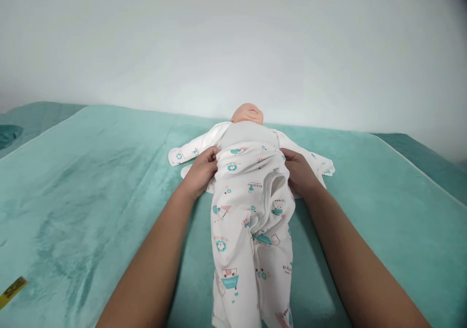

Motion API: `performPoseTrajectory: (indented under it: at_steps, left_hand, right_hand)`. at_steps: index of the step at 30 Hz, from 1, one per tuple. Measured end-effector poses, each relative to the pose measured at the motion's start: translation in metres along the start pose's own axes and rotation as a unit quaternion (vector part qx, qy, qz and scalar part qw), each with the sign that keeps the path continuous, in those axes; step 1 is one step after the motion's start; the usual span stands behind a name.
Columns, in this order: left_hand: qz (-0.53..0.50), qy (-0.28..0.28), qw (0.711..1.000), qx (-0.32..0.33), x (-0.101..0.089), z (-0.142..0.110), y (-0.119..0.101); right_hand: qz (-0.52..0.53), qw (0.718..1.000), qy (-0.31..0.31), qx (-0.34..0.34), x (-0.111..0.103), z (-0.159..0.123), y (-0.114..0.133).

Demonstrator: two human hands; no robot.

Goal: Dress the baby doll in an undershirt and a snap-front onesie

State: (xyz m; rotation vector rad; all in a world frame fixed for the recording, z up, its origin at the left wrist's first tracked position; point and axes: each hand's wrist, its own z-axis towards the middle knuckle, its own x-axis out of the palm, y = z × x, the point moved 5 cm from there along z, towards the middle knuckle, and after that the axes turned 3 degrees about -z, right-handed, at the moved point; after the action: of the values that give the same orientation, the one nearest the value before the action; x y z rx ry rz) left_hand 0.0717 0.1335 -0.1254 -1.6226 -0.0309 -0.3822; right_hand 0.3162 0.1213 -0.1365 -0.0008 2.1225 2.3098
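Note:
A baby doll (249,112) lies on its back, head away from me and arms spread. It wears a white printed baby top (195,147), its sleeves stretched out to both sides. White baby pants (237,206) with small animal and vehicle prints cover its legs and reach up over the belly. My left hand (202,170) pinches the pants' waistband at the left side. At the right side of the waist, my right hand (297,170) is closed on the same waistband, with its fingertips partly hidden by the cloth. The doll's feet are out of frame.
A soft teal blanket (91,187) with some creases lies under the doll. The white wall (233,50) rises directly behind its far edge. A yellow strip with dark markings (13,292) lies at the lower left.

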Motion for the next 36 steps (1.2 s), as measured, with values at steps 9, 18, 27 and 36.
performPoseTrajectory:
  at_steps: [9, 18, 27, 36]
  left_hand:
    - [0.192, 0.078, 0.974, 0.09, -0.005, -0.007, -0.03]
    - [0.279, 0.014, 0.947, 0.161, 0.006, -0.001, -0.036]
    - [0.363, -0.177, 0.904, 0.144, 0.003, 0.051, -0.028]
    - [0.389, -0.202, 0.883, 0.165, 0.004, 0.05, -0.029]
  right_hand:
    - [-0.165, 0.979, -0.054, -0.108, -0.016, -0.003, 0.023]
    - [-0.25, 0.942, 0.014, -0.226, 0.004, 0.004, 0.044]
    - [-0.43, 0.882, -0.098, -0.167, 0.011, 0.047, 0.054]
    - [-0.321, 0.925, -0.138, -0.149, 0.009, 0.073, 0.037]
